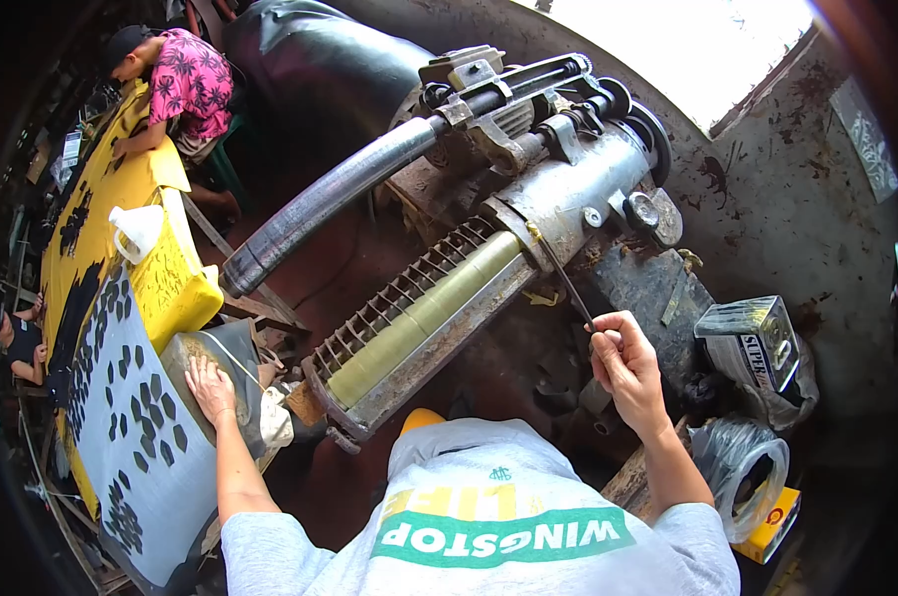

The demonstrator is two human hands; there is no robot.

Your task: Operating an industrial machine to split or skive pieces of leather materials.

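My left hand (210,391) lies flat, fingers extended, on a dark sheet-covered surface (232,356) beside the worktable. Closed around the lower end of a thin dark metal rod (565,282) is my right hand (627,370). The rod slants up to the collar of a heavy metal machine (568,189). A long roller wrapped in an olive-green band (424,323) runs from that collar toward me. Along the roller's far side is a rusty, ribbed metal guard (409,288). A smooth metal tube (335,199) extends left above it.
On the left, a worktable bears yellow sheeting (176,268), a white jug (139,230) and several dark cut pieces (151,407). A person in a pink shirt (191,84) works there; another person's arms show farther left. A metal can (752,343) and yellow box (768,526) stand right.
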